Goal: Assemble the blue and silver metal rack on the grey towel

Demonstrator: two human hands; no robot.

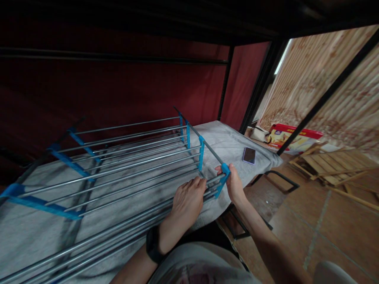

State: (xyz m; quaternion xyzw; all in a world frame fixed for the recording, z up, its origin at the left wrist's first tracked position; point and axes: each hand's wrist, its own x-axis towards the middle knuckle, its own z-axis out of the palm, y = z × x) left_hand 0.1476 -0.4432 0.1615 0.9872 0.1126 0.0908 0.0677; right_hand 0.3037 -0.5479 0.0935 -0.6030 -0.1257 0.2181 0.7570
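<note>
Here my left hand lies palm down on the metal rails of the drying rack, its fingers curled over the nearest rods close to the rack's end, while my right hand has its grip closed around the blue plastic corner piece at that same end. The rack lies flat on a bed covered by a grey sheet, under a dark upper bunk frame. A phone rests on the sheet just beyond the rack's end, and further off a red and yellow box and some wooden slats lie on the tiled floor.
</note>
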